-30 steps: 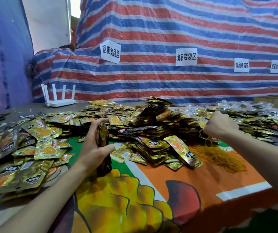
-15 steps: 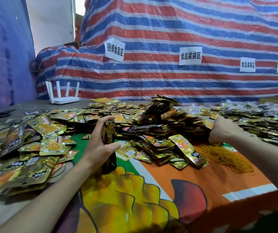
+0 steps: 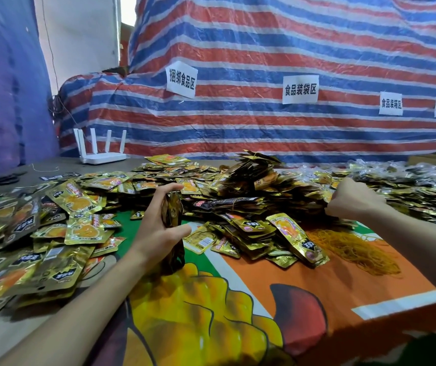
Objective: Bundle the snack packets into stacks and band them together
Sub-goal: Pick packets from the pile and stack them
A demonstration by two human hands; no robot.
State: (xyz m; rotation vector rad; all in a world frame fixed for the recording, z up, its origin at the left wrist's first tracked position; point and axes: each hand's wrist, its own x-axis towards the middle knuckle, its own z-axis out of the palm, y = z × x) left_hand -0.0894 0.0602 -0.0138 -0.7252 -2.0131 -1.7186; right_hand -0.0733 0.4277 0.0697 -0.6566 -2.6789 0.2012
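The left hand [image 3: 158,229] grips a stack of snack packets [image 3: 172,213], standing it on edge on the surface [image 3: 304,283]. The thumb lies on the near side of the stack and the fingers wrap the far side, with the forefinger stretched over the top. The stack's lower end touches the printed cloth just below the palm.

The right hand [image 3: 354,199] is well apart from the left, out at the right edge of the big heap of loose packets [image 3: 251,196]. Its fingers are curled into a fist with the knuckles up and the fingertips at the packets; whether anything is pinched inside cannot be told. Just below that hand, toward the camera, lies a pile of orange rubber bands [image 3: 354,247].

More gold packets [image 3: 53,233] spread over the surface left of the left hand. A white router [image 3: 100,155] stands at the back left, before a striped tarp [image 3: 264,48] with paper labels [image 3: 181,81].
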